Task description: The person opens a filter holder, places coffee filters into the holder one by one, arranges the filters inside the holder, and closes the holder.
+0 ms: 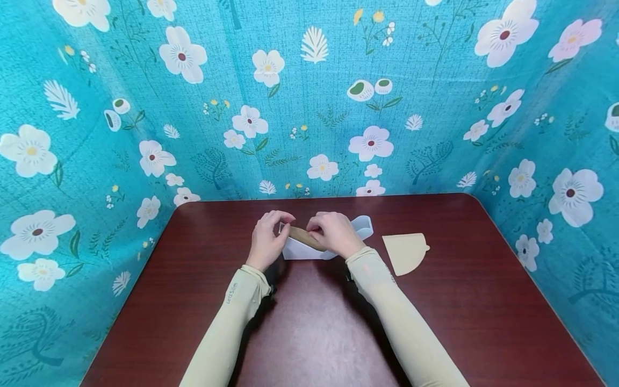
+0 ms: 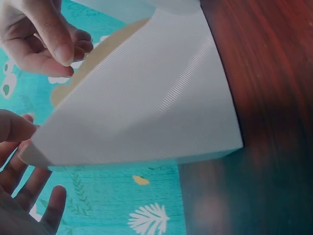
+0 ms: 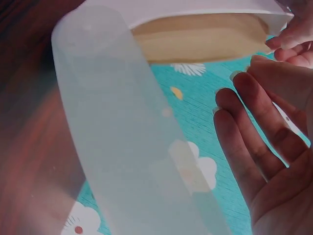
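A white coffee filter case (image 1: 302, 251) with a slanted opening stands toward the back of the table. Tan coffee filters (image 3: 205, 38) stick up through that opening. At the case's upper left corner, my left hand (image 1: 266, 239) grips the edge between thumb and fingers (image 2: 36, 188). My right hand (image 1: 336, 232) is over the right part of the opening, its fingertips right at the filters' edge. In the right wrist view its fingers (image 3: 266, 152) are loosely extended. The translucent lid (image 3: 117, 112) hangs swung back from the case's right end.
One flat, fan-shaped coffee filter (image 1: 405, 253) with a small tab lies on the table right of the case. The dark red-brown table (image 1: 309, 328) is bordered by a blue flowered curtain (image 1: 309, 107) behind and on both sides.
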{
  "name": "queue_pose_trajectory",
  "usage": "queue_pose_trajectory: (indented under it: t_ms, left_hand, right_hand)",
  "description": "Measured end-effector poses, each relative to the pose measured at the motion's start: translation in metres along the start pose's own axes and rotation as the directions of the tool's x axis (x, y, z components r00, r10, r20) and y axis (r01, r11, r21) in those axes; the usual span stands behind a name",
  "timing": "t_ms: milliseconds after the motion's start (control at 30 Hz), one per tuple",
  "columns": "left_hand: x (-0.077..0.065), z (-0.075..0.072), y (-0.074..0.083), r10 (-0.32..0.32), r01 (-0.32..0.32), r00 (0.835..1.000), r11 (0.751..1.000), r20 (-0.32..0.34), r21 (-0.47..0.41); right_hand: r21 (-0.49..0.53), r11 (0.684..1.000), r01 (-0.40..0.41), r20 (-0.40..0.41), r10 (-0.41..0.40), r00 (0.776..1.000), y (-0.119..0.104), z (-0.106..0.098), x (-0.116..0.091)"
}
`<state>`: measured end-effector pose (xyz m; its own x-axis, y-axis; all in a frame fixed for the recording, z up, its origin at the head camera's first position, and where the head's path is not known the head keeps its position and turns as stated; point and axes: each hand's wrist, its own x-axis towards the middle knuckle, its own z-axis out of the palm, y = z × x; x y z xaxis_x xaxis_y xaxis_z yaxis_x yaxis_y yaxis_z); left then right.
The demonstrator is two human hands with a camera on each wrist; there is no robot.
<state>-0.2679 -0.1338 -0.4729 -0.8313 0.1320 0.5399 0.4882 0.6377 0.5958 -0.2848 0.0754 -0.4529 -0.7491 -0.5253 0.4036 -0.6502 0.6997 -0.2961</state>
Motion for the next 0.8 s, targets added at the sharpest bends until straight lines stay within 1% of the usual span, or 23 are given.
queue_pose_trajectory:
  t_ms: [167, 300, 433, 533, 600, 667, 800]
  left_hand:
    - [0.002, 0.000, 0.009, 0.053, -0.052, 0.998, 0.999, -0.026, 0.005]
    - [0.004, 0.000, 0.021, 0.112, -0.112, 0.993, 0.994, -0.043, -0.004]
    - [0.005, 0.004, 0.033, 0.168, -0.169, 0.985, 0.986, -0.026, -0.013]
    - [0.004, 0.010, 0.044, 0.209, -0.209, 0.978, 0.978, 0.013, -0.018]
    - [0.002, 0.015, 0.051, 0.248, -0.247, 0.968, 0.969, 0.043, -0.021]
    - [0.000, 0.020, 0.059, 0.290, -0.289, 0.954, 0.957, 0.072, -0.024]
    - [-0.006, 0.033, 0.073, 0.374, -0.372, 0.919, 0.927, 0.123, -0.041]
  right_hand:
    - [0.007, 1.000, 0.012, -0.044, -0.011, 0.999, 0.001, -0.017, -0.003]
    - [0.018, 1.000, -0.012, -0.062, 0.013, 0.998, 0.005, -0.036, -0.009]
    - [0.024, 0.999, -0.039, -0.080, 0.040, 0.996, 0.013, -0.056, -0.019]
    - [0.022, 0.999, -0.041, -0.123, 0.043, 0.992, 0.024, -0.071, -0.028]
    - [0.030, 0.998, -0.054, -0.150, 0.058, 0.987, 0.032, -0.080, -0.035]
    - [0.041, 0.996, -0.075, -0.174, 0.081, 0.981, 0.041, -0.089, -0.042]
    - [0.057, 0.990, -0.126, -0.195, 0.135, 0.971, 0.057, -0.105, -0.052]
